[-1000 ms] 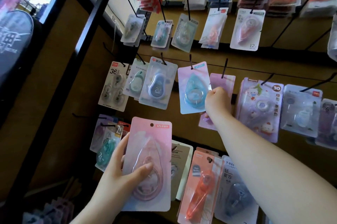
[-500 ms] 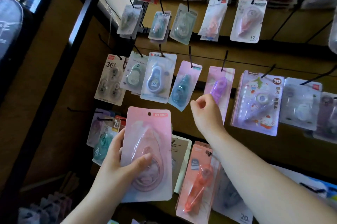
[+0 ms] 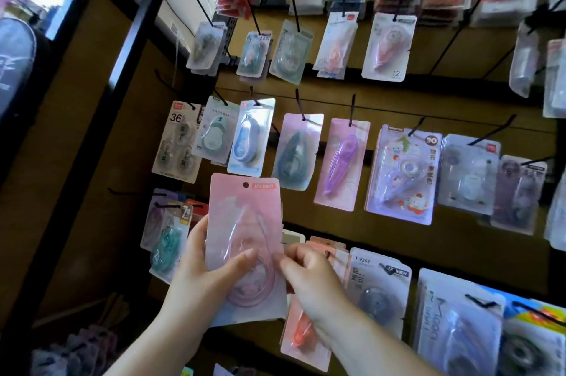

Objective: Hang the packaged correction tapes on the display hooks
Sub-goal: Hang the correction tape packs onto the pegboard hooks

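Note:
My left hand (image 3: 199,277) grips a pink packaged correction tape (image 3: 245,222) upright in front of the display, thumb across its blister. The pack has a punched hole at its top. My right hand (image 3: 309,277) touches the pack's lower right edge, fingers curled at it. Just above, a blue packaged tape (image 3: 295,152) hangs on a black hook (image 3: 297,101) in the middle row. A purple packaged tape (image 3: 341,164) hangs on the hook to its right.
The wooden display wall carries several rows of black hooks with hanging tape packs. A bare hook (image 3: 122,191) sticks out at the lower left. An orange pack (image 3: 303,329) hangs behind my right hand. A dark post (image 3: 101,118) borders the display's left side.
My right hand let go of the blue pack, which now hangs on its hook, and came down to the pink pack held by my left hand.

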Action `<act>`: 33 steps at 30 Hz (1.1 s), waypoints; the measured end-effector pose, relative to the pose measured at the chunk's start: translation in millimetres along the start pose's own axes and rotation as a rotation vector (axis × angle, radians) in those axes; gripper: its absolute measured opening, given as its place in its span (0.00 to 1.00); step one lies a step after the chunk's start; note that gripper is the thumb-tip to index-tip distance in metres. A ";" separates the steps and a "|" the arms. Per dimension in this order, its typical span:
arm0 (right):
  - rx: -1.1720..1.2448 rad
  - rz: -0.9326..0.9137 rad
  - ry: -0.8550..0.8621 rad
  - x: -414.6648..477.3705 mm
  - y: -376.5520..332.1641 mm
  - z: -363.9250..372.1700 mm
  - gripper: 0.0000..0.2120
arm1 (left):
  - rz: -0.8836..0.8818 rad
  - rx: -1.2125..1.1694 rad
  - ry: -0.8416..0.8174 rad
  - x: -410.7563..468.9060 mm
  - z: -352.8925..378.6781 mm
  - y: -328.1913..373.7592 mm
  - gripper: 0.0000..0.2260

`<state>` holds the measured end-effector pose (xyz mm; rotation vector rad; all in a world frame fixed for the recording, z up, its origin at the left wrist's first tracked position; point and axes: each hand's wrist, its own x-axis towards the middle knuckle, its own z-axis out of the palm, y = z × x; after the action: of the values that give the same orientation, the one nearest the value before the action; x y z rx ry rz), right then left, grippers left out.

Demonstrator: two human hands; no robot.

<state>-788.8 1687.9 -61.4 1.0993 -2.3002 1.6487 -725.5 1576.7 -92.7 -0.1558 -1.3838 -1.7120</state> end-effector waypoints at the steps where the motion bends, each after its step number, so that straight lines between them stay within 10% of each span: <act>1: 0.024 -0.013 0.023 -1.9 -0.7 1.6 0.11 | 0.007 0.009 0.001 -0.3 0.9 0.6 0.24; 24: 0.246 -0.037 0.466 33.5 -21.1 -8.8 0.11 | -0.128 -0.140 -0.081 4.7 -9.5 -6.4 0.26; 33: -0.173 -0.294 0.553 85.0 -81.5 -53.3 0.14 | -0.116 -0.101 -0.088 11.9 -21.6 -10.3 0.25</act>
<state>-818.5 1679.7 64.2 0.7727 -1.7915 1.3895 -730.6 1551.9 -101.0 -0.2136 -1.3941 -1.8927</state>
